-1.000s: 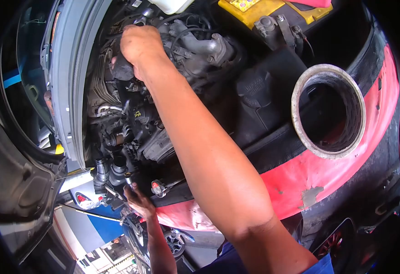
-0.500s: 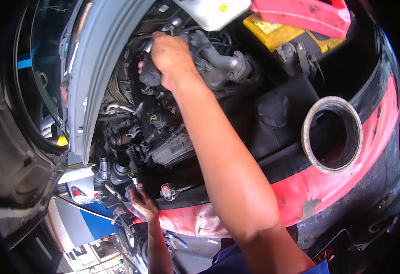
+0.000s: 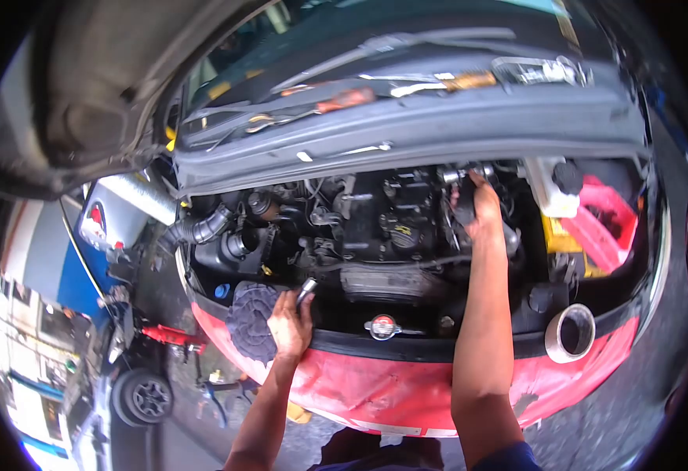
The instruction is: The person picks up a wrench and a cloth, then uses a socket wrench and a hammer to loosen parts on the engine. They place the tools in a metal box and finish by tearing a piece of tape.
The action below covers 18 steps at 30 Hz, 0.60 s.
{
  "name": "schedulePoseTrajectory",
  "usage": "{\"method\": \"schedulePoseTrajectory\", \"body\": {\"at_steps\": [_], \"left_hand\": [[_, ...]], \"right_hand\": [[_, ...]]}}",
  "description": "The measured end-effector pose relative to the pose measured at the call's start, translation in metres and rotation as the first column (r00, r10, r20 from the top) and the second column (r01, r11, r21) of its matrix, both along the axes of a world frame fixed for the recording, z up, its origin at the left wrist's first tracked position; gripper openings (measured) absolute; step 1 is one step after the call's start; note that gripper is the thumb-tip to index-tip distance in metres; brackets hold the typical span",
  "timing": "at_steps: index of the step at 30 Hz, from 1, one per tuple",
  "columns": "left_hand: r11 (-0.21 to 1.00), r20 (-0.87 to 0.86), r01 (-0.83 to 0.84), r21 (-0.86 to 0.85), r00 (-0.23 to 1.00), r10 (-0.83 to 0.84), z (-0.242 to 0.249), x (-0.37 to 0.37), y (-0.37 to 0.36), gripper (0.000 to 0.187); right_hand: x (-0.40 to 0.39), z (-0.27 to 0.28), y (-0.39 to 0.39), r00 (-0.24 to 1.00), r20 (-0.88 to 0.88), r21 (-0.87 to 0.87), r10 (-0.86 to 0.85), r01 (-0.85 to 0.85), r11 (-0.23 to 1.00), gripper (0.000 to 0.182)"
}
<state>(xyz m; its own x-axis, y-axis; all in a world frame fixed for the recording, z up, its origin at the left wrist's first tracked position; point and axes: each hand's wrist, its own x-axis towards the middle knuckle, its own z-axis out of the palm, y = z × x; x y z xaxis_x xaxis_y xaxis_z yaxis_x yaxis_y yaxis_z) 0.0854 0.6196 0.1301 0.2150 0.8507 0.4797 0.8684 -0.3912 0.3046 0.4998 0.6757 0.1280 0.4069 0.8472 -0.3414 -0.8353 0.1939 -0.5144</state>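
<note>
My left hand [image 3: 287,326] is at the front edge of the engine bay, closed around a shiny metal socket [image 3: 307,290] that sticks up past the fingers. A folded dark grey cloth [image 3: 250,322] lies just left of that hand. Farther in, my right hand [image 3: 483,206] reaches over the right side of the engine [image 3: 391,216]. It is wrapped round a silver-headed tool [image 3: 455,176] with a dark grip; the far end is partly hidden among engine parts. The radiator cap [image 3: 382,326] sits on the front between my arms.
A red fender cover [image 3: 375,385] drapes the car's front, with a roll of tape [image 3: 570,334] at right. Screwdrivers [image 3: 348,99] and other tools lie below the windshield. A red container [image 3: 607,224] stands at the right. The raised hood [image 3: 101,86] hangs at upper left.
My view has turned and pulled back, so the whole engine bay now shows. Both hands stay on what they held. The grey cloth has come into view beside my left hand.
</note>
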Motion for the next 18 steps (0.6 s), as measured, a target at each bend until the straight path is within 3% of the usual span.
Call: {"method": "schedulePoseTrajectory", "body": {"at_steps": [4, 5, 8, 9, 11, 14, 18], "left_hand": [[1.0, 0.018, 0.009, 0.018, 1.0, -0.009, 0.004, -0.004, -0.001, 0.019], [0.999, 0.026, 0.03, 0.021, 0.999, -0.031, 0.005, -0.005, -0.001, 0.02], [0.997, 0.036, 0.048, 0.057, 0.998, -0.05, 0.001, -0.01, 0.0, 0.02], [0.996, 0.041, 0.056, 0.066, 0.997, -0.058, -0.001, -0.012, 0.001, 0.02], [0.997, 0.111, 0.069, 0.03, 0.991, -0.072, 0.0, -0.014, 0.002, 0.022], [0.992, 0.25, 0.112, -0.065, 0.964, -0.092, 0.015, -0.018, 0.007, 0.024], [0.96, 0.251, 0.214, 0.179, 0.934, -0.254, 0.072, -0.03, 0.074, 0.023]], "right_hand": [[0.005, -0.015, 0.006, 0.994, 0.06, -0.006, 0.093, -0.093, 0.996, 0.025], [-0.006, 0.0, 0.0, 0.998, 0.064, -0.065, 0.026, -0.021, 0.998, 0.027], [-0.012, -0.005, -0.012, 0.997, -0.056, -0.08, 0.061, -0.066, 0.995, 0.029], [-0.02, 0.005, -0.023, 0.992, -0.101, -0.068, 0.076, -0.083, 0.994, 0.03], [-0.038, 0.011, -0.056, 0.994, 0.032, 0.011, 0.104, -0.104, 0.994, 0.039], [-0.073, 0.028, -0.126, 0.986, 0.07, 0.121, 0.151, -0.158, 0.98, 0.038], [-0.111, 0.03, -0.219, 0.987, 0.082, 0.168, 0.136, -0.148, 0.975, 0.044]]}}
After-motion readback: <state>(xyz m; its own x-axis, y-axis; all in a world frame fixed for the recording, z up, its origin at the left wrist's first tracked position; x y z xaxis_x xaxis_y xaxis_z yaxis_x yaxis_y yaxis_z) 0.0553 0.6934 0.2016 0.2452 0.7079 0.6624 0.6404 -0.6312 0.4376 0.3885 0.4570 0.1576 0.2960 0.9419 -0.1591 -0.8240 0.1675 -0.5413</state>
